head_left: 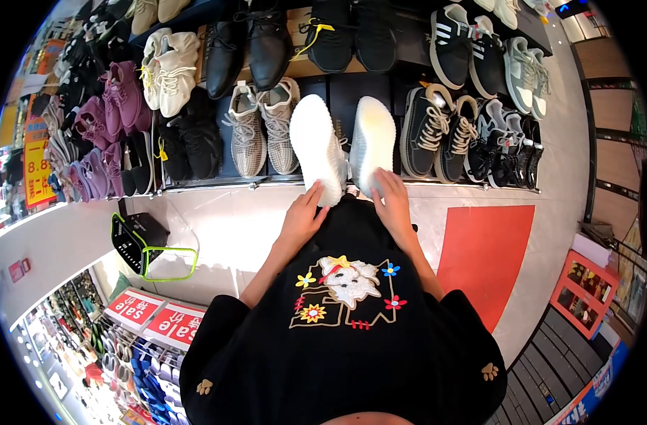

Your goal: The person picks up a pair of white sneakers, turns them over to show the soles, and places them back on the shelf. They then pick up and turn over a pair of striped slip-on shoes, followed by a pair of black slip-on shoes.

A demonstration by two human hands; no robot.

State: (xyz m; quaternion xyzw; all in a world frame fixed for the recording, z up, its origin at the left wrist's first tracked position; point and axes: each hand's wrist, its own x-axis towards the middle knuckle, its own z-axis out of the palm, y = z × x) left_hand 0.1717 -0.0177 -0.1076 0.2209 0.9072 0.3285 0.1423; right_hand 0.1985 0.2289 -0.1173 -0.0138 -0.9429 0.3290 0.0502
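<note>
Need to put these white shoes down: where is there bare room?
Bare pale floor lies between the shelf edge and the black basket; more, with the red patch, lies right of the right hand. The shelf is packed with shoes on both sides of the white shoes; no gap shows.

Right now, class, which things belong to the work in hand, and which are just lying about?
In hand: left hand holding left white shoe; right hand holding right white shoe.
Lying about: beige knit pair, black dress shoes, purple sneakers, black basket, sale signs.
</note>
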